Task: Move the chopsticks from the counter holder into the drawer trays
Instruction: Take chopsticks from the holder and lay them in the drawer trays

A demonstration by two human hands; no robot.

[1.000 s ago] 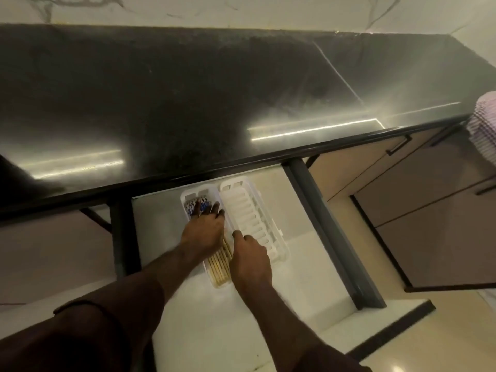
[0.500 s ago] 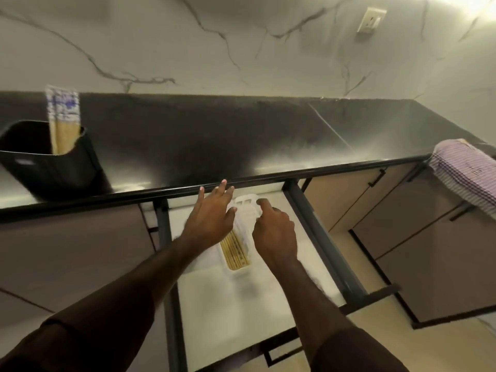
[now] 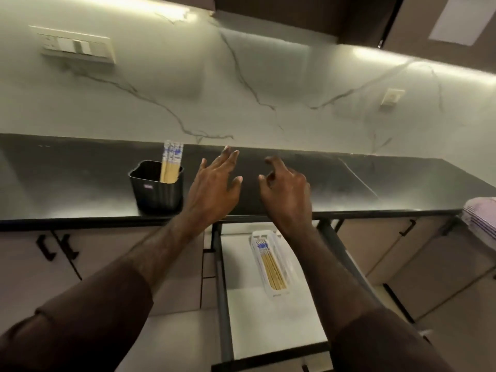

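Note:
A black holder (image 3: 157, 187) stands on the dark counter (image 3: 375, 183) near its front edge, with several wooden chopsticks (image 3: 170, 165) with blue-and-white tops upright in it. Below, the open drawer (image 3: 257, 323) holds a white tray (image 3: 291, 272) with several chopsticks (image 3: 271, 264) lying in it. My left hand (image 3: 214, 189) hovers over the counter just right of the holder, fingers spread, holding nothing. My right hand (image 3: 287, 191) is raised beside it with fingers loosely curled, also holding nothing. My right forearm hides part of the tray.
A white marbled wall with a switch plate (image 3: 76, 45) and a socket (image 3: 391, 98) backs the counter. Cabinet doors with black handles (image 3: 47, 248) lie left and right of the drawer. A checked cloth (image 3: 480, 218) hangs at the right edge.
Both hands have lifted out of the drawer and now hover above the counter. The view has tilted upward, bringing the holder and wall into sight.

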